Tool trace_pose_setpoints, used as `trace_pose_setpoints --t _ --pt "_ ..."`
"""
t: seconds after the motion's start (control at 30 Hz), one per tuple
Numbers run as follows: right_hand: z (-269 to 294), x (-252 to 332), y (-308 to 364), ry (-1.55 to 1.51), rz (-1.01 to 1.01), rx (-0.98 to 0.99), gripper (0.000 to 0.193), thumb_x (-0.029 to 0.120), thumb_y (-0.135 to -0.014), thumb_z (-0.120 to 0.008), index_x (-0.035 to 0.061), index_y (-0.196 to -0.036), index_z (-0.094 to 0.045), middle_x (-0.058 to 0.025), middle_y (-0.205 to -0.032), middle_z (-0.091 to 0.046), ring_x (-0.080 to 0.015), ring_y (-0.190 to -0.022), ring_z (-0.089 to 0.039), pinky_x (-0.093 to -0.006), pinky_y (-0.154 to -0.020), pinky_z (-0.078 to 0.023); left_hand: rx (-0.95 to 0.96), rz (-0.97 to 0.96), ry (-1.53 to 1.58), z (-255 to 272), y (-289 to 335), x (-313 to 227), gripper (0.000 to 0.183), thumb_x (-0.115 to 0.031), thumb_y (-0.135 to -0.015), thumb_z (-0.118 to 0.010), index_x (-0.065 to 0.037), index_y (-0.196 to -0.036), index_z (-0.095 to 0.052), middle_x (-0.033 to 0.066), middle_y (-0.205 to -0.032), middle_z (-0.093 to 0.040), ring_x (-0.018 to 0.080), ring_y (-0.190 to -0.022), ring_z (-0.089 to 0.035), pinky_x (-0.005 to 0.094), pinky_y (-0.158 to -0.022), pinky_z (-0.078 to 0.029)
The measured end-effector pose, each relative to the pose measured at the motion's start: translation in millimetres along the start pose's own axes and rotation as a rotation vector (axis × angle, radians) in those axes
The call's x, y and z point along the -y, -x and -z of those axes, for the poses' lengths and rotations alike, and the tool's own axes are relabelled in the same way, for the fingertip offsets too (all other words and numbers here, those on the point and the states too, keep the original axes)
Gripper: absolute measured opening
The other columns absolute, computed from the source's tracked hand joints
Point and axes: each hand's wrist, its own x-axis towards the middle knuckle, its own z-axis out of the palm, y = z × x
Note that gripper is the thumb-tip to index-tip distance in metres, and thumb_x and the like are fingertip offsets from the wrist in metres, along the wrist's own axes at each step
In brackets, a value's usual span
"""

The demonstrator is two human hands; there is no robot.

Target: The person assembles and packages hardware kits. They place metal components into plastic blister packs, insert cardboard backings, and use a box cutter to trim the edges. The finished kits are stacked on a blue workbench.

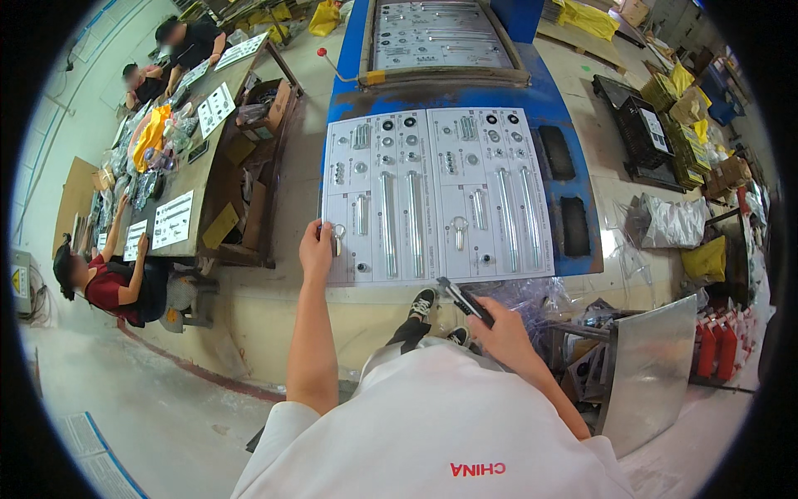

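A wide white card sheet (449, 259) lies at the near end of a blue machine bed, with metal hardware laid out on it in two matching halves. Long silver bolts (413, 224), short bolts, washers, nuts and a ring-ended pin (460, 233) sit on its printed fields. My left hand (316, 249) grips the sheet's left edge, thumb beside another ring-ended pin (337, 239). Just off the near edge, my right hand (502, 330) is closed round a black and grey utility knife (467, 303), its tip pointing up and left toward the sheet.
Beyond the sheet, a framed bed (515, 76) holds another hardware-covered sheet; a red-knobbed lever (322, 53) rises beside it. On the left, people sit around a cluttered worktable (218, 154). A metal panel (652, 366) and clear plastic film (532, 301) are at right, with crates (640, 137) farther off.
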Motion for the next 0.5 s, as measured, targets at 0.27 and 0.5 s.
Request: trace_pose_setpoints --t 0.27,0.5 --pt "-7.4 -6.9 6.8 0.083 0.026 0.042 0.042 0.030 -0.095 -0.066 0.0041 -0.127 -0.066 -0.0196 -0.084 -0.072 -0.0373 -0.074 -0.069 -0.0449 -0.071 -0.053 -0.064 -0.029 -0.085 -0.2 9.3 13.9 0.037 -0.029 -0.105 -0.063 0.001 -0.125 -0.067 0.0060 -0.097 -0.070 0.0142 -0.087 -0.062 0.0305 -0.080 -0.050" --pt "-8.7 -3.4 9.5 0.124 0.046 0.012 0.040 0.028 -0.095 -0.067 0.0059 -0.128 -0.065 -0.0204 -0.082 -0.070 -0.0409 -0.074 -0.069 -0.0473 -0.069 -0.052 -0.061 -0.018 -0.072 -0.1 13.4 17.8 0.037 -0.031 -0.104 -0.064 0.000 -0.125 -0.067 0.0061 -0.098 -0.071 0.0145 -0.088 -0.063 0.0312 -0.081 -0.051"
